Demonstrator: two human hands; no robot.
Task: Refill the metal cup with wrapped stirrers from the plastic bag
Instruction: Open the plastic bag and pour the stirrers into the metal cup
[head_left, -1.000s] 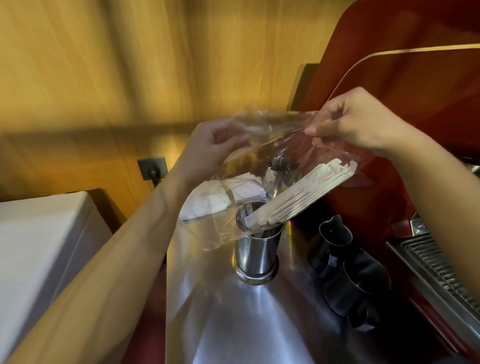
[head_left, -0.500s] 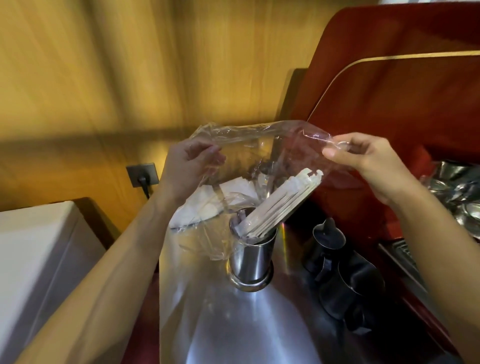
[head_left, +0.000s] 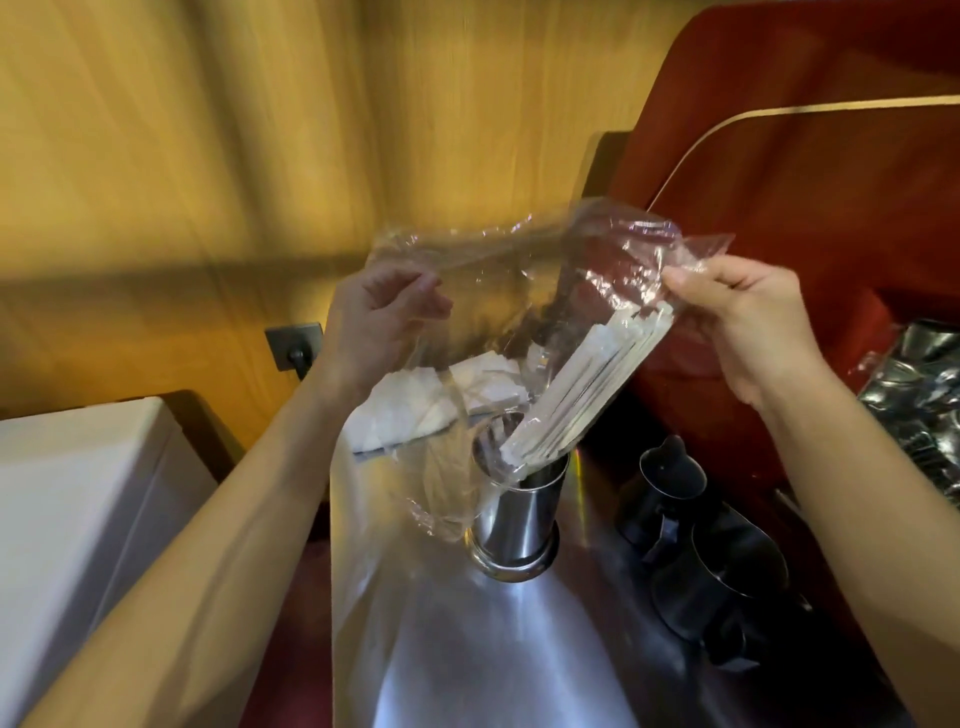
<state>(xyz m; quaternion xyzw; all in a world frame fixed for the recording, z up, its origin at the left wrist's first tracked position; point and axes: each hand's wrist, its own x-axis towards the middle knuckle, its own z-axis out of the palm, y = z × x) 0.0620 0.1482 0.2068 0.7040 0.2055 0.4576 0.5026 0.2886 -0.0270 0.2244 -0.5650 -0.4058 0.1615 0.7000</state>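
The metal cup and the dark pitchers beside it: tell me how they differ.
The metal cup is bright, shiny steel; the dark pitchers look black. The cup is a plain straight cylinder on a flared base, while the pitchers have spouts. The cup holds the leaning wrapped stirrers, with the plastic bag draped over its rim; nothing shows in the pitchers. Both stand upright on the steel counter.

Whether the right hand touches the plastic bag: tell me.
Touching. The head view shows the right hand pinching the crumpled upper edge of the plastic bag between its fingertips, with no gap visible.
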